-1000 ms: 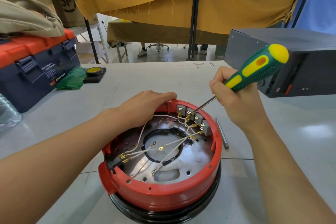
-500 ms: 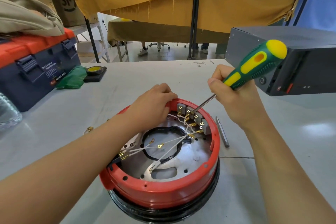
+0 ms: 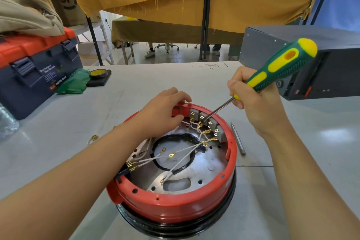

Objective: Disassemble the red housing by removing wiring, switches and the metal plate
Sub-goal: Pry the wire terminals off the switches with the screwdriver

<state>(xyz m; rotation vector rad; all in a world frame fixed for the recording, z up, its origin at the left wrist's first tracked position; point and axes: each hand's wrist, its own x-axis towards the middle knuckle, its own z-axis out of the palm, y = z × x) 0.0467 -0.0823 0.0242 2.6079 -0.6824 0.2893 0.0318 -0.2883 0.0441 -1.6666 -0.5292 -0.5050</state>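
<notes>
Roughly midway: red housing sits at the counter's near edge, left grip curled over its far rim, right grip wrapped around the screwdriver at the switches; several wires hang loose, switches and metal plate still in.

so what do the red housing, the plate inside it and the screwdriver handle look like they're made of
The red housing looks like moulded plastic: uniform colour, soft sheen, rounded rim. The plate inside looks like bare metal, dull silver with glare patches and punched holes. The screwdriver handle looks like green textured rubber or plastic with smooth yellow inserts; its shaft looks like polished steel.
</notes>
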